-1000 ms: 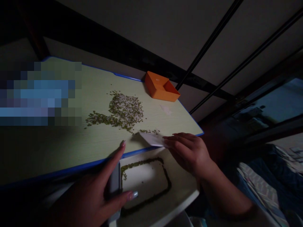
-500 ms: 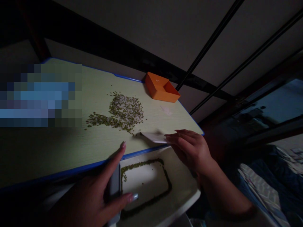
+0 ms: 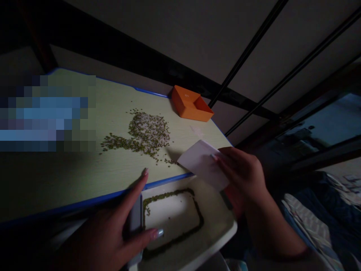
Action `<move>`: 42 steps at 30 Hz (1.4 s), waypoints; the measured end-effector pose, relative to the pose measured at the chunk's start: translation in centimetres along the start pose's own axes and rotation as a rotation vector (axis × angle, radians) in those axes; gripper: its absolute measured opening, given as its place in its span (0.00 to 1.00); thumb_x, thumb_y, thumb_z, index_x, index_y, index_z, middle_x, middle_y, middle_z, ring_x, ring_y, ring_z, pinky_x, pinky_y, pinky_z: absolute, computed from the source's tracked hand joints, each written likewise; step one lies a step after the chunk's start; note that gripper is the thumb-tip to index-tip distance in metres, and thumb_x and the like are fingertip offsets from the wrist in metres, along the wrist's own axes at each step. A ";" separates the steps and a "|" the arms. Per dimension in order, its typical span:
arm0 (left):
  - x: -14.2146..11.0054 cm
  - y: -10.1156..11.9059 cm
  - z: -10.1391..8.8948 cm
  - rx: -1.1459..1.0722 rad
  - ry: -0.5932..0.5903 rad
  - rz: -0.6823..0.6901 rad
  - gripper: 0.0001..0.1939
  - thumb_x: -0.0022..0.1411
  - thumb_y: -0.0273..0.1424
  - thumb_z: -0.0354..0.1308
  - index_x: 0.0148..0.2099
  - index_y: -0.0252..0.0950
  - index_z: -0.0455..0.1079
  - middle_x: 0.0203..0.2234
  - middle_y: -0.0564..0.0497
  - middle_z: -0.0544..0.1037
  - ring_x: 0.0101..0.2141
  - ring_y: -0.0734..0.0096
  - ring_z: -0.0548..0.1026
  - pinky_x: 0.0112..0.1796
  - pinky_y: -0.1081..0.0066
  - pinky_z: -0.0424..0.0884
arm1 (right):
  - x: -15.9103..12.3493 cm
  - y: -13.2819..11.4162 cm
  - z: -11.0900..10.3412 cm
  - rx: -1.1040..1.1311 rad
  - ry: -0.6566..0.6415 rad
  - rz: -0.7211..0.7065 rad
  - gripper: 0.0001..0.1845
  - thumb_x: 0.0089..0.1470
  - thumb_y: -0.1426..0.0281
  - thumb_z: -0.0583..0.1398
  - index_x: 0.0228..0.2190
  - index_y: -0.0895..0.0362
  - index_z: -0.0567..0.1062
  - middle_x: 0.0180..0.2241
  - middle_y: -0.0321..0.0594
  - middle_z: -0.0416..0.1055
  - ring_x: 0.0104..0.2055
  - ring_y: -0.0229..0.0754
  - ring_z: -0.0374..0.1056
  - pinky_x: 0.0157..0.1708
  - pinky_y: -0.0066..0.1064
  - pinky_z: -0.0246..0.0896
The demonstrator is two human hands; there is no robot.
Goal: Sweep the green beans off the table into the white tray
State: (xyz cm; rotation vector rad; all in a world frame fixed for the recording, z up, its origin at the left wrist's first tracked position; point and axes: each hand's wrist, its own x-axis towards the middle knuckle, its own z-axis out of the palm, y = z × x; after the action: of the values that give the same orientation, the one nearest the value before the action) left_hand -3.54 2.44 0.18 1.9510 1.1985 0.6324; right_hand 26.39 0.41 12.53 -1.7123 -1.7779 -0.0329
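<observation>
Card: the white card (image 3: 203, 163) has swung up from lying low at the table edge to a steeper tilt, and the right hand (image 3: 244, 171) has shifted right with it.
Far left: a blurred bluish patch over the table (image 3: 118, 173).
Left hand (image 3: 104, 231): finger and thumb spread wide around the bin's grey side; the finger points toward the table edge, the thumb reaches over the bin. The other fingers are too dark to tell.
Grains (image 3: 149, 130): loose green and whitish heap on the table, beyond the left fingertips and apart from them; a few stray ones lie by the card's left corner.
Bin (image 3: 169, 222): white, below the table edge, green grains lining its floor's rim.
Orange box (image 3: 194, 107): open, at the table's far edge.
Right hand: fingers pinch the card's right part, which reaches over the bin.
Far right: crumpled cloth (image 3: 310, 214).
</observation>
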 end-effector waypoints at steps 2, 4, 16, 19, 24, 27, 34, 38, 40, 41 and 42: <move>0.1 0.0 0.1 0.013 -0.010 0.007 0.45 0.62 0.49 0.58 0.75 0.53 0.42 0.56 0.51 0.79 0.56 0.52 0.78 0.52 0.58 0.76 | 0.5 0.4 0.3 0.110 -0.053 0.084 0.13 0.58 0.59 0.64 0.32 0.56 0.80 0.30 0.44 0.81 0.29 0.44 0.76 0.26 0.30 0.68; 0.1 0.1 0.2 0.040 0.015 0.037 0.43 0.63 0.49 0.56 0.75 0.54 0.43 0.58 0.51 0.78 0.57 0.52 0.76 0.53 0.57 0.75 | 1.0 0.7 0.6 0.172 -0.078 0.133 0.14 0.57 0.58 0.65 0.32 0.56 0.81 0.30 0.44 0.81 0.30 0.45 0.76 0.26 0.30 0.67; 0.0 -0.1 0.0 0.063 0.033 0.070 0.43 0.63 0.46 0.58 0.75 0.51 0.45 0.59 0.48 0.76 0.58 0.49 0.76 0.54 0.58 0.75 | 2.0 1.5 1.7 0.271 -0.057 0.231 0.12 0.51 0.60 0.67 0.31 0.58 0.80 0.30 0.44 0.80 0.30 0.43 0.73 0.27 0.31 0.64; 0.1 0.4 -0.1 0.030 0.025 0.051 0.43 0.62 0.43 0.59 0.75 0.49 0.47 0.61 0.47 0.75 0.60 0.50 0.73 0.58 0.57 0.71 | 2.1 1.3 1.9 0.297 -0.068 0.251 0.12 0.51 0.61 0.67 0.30 0.58 0.80 0.28 0.43 0.80 0.28 0.41 0.72 0.26 0.30 0.62; 0.2 0.0 0.3 0.043 0.040 0.094 0.43 0.63 0.44 0.58 0.75 0.53 0.44 0.58 0.49 0.78 0.57 0.50 0.76 0.53 0.57 0.76 | 2.3 1.1 1.9 0.323 -0.095 0.265 0.13 0.51 0.60 0.68 0.30 0.58 0.80 0.28 0.42 0.79 0.28 0.41 0.72 0.26 0.29 0.61; 0.1 -0.5 0.5 0.058 0.042 0.097 0.44 0.63 0.43 0.58 0.75 0.54 0.42 0.59 0.50 0.77 0.56 0.50 0.77 0.51 0.56 0.77 | 1.9 1.2 1.6 0.325 -0.073 0.265 0.15 0.53 0.58 0.67 0.31 0.58 0.81 0.28 0.42 0.79 0.28 0.41 0.71 0.25 0.28 0.60; -0.1 0.7 0.0 0.015 0.024 0.065 0.43 0.62 0.45 0.57 0.75 0.52 0.45 0.55 0.49 0.80 0.54 0.50 0.79 0.50 0.57 0.79 | 1.0 1.4 1.2 0.338 -0.078 0.276 0.14 0.54 0.58 0.68 0.32 0.57 0.82 0.30 0.43 0.80 0.30 0.42 0.72 0.27 0.30 0.62; 0.1 1.0 -0.3 0.005 0.022 0.048 0.42 0.63 0.47 0.57 0.75 0.52 0.47 0.57 0.50 0.79 0.56 0.51 0.77 0.52 0.56 0.77 | 1.3 1.6 1.6 0.324 -0.090 0.270 0.12 0.53 0.60 0.68 0.31 0.57 0.81 0.30 0.42 0.80 0.30 0.42 0.72 0.27 0.30 0.62; 0.2 0.6 -0.1 0.008 0.021 0.085 0.43 0.63 0.47 0.57 0.75 0.51 0.45 0.57 0.50 0.78 0.55 0.51 0.78 0.50 0.59 0.78 | 1.6 1.8 1.9 0.329 -0.085 0.266 0.12 0.54 0.60 0.68 0.31 0.57 0.82 0.30 0.42 0.80 0.31 0.42 0.73 0.28 0.30 0.62; 0.2 0.4 0.0 0.012 0.021 0.098 0.43 0.63 0.46 0.57 0.75 0.51 0.45 0.57 0.50 0.78 0.55 0.51 0.78 0.50 0.60 0.79 | 1.6 1.8 2.0 0.333 -0.085 0.265 0.13 0.54 0.59 0.67 0.31 0.57 0.82 0.30 0.42 0.80 0.30 0.42 0.73 0.28 0.30 0.62; 0.2 0.2 0.1 0.020 0.026 0.104 0.43 0.63 0.46 0.57 0.75 0.51 0.44 0.57 0.49 0.78 0.55 0.51 0.78 0.50 0.60 0.78 | 1.7 1.9 2.2 0.335 -0.085 0.265 0.13 0.54 0.59 0.67 0.31 0.57 0.82 0.30 0.42 0.80 0.30 0.42 0.72 0.28 0.30 0.62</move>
State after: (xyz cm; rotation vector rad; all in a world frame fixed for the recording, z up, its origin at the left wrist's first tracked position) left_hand -3.30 2.51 0.25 2.0381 1.1285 0.7033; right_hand 27.27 3.15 10.87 -1.7025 -1.4990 0.4343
